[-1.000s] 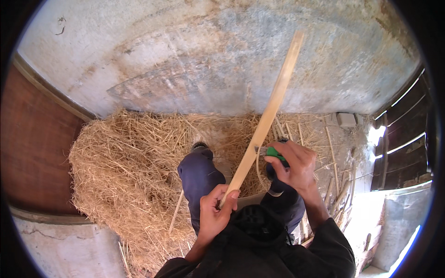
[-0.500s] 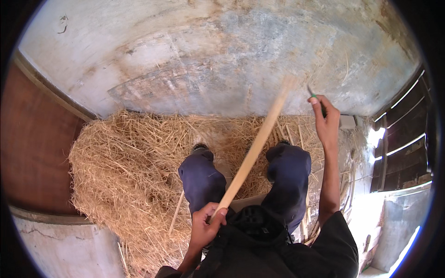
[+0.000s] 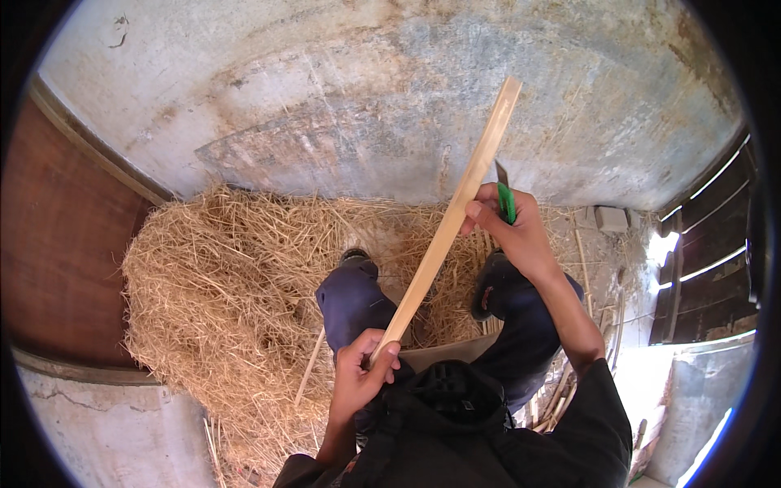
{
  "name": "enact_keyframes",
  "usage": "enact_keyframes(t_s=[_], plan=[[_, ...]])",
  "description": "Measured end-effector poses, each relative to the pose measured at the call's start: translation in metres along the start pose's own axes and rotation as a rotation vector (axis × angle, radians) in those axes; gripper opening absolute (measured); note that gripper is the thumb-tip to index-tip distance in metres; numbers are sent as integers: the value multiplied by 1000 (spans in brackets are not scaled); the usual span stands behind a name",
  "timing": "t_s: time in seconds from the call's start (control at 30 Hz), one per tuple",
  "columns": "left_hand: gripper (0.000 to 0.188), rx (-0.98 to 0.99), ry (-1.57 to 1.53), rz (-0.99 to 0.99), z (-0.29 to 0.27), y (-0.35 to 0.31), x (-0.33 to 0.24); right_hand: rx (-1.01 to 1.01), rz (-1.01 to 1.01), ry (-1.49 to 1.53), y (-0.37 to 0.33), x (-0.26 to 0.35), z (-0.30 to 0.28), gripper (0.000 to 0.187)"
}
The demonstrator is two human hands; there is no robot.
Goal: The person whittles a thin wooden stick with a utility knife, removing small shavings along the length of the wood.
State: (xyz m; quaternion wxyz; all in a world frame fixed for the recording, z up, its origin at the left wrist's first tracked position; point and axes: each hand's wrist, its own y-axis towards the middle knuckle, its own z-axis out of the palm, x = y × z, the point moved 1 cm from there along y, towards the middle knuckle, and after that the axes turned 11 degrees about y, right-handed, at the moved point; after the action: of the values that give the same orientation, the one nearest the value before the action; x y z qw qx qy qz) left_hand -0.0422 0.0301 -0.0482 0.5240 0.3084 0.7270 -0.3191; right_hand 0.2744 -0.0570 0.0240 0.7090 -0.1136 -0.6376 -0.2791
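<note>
A long, flat, pale bamboo strip slants up from my lap toward the wall. Its lower end is gripped in my left hand, thumb on top. My right hand is closed round a green-handled knife, whose dark blade points up beside the strip. The thumb and fingertips of that hand also touch the strip's edge above its middle. The blade appears to stand a little apart from the strip.
A big heap of straw-like shavings covers the floor at left and between my legs. Thin sticks lie at my right. A grey block sits by the stained wall. A brown panel stands at left, dark slats at right.
My right hand with the knife has come left and down from beside the wall onto the strip. The strip's far end has risen slightly. My right knee has shifted outward.
</note>
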Motion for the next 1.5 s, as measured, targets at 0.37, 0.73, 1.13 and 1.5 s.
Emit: enact_keyframes(t_s=[0.37,0.73,1.13,1.5], plan=[[22,32,352,215,2,49,-40,-39,58,62,-7,-7,3,18],[23,161,30,46,29,67,-48,-32,43,67,-16,-15,-19,16],[26,265,-160,-12,31,72,-49,-51,-57,-83,-23,-26,-16,17],[32,106,-109,11,20,78,-56,141,-553,-701,-31,-34,5,34]])
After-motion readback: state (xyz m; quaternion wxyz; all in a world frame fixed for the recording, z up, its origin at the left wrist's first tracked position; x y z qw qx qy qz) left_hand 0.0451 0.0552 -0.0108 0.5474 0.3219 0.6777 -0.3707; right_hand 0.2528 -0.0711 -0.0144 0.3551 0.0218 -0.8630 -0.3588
